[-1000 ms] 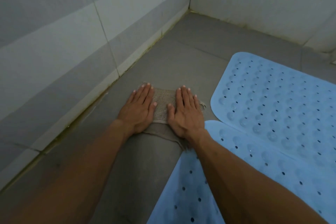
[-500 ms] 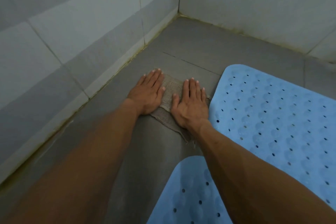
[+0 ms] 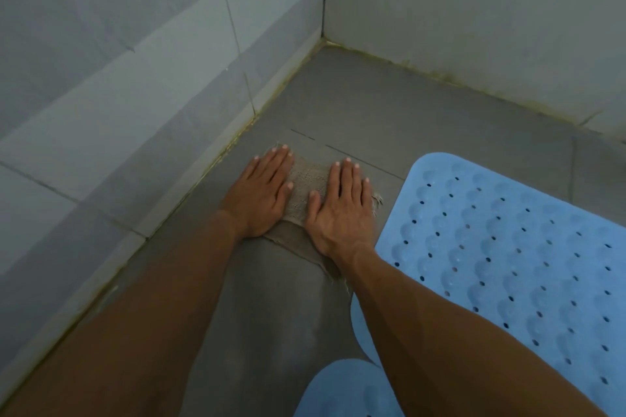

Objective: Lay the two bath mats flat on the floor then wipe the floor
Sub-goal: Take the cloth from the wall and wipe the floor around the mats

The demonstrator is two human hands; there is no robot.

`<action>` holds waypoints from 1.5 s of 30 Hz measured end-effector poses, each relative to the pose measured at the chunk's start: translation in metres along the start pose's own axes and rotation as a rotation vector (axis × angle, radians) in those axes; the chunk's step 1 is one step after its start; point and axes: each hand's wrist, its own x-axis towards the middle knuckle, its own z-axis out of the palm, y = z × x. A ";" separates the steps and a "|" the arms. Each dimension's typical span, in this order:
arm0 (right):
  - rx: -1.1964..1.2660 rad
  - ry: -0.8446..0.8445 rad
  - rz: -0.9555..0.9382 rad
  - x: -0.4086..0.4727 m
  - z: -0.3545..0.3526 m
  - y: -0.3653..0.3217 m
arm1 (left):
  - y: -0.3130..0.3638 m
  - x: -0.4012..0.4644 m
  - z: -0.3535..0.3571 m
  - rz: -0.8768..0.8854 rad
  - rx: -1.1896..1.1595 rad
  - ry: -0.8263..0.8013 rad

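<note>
Forward slides the cloth (image 3: 306, 187) toward the floor's (image 3: 389, 105) far corner, left hand (image 3: 262, 196) and right hand (image 3: 342, 210) pressed flat on it, fingers outstretched, gripping nothing; blue mats (image 3: 508, 247) lie just right.

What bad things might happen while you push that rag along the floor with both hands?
1. The burlap rag has a frayed edge trailing by the right hand; it might bunch up or slip out from under the flat palms.
2. The larger blue bath mat lies close beside the right hand, so a sideways wipe could catch and lift its edge.
3. The left hand is near the tiled wall; pushing on could bump fingers into the corner.
</note>
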 end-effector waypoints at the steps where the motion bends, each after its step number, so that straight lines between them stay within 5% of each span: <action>1: 0.003 0.011 0.000 0.008 -0.001 0.000 | -0.002 0.004 0.000 -0.001 -0.002 0.004; 14: 0.006 -0.027 -0.170 0.081 -0.018 0.041 | 0.013 0.059 0.003 -0.132 0.017 0.008; 30: -0.143 -0.063 -0.256 0.228 -0.085 0.216 | 0.135 0.264 0.022 -0.220 -0.026 0.058; 45: -0.131 -0.007 -0.184 0.195 -0.115 0.316 | 0.240 0.310 0.028 -0.127 0.009 0.009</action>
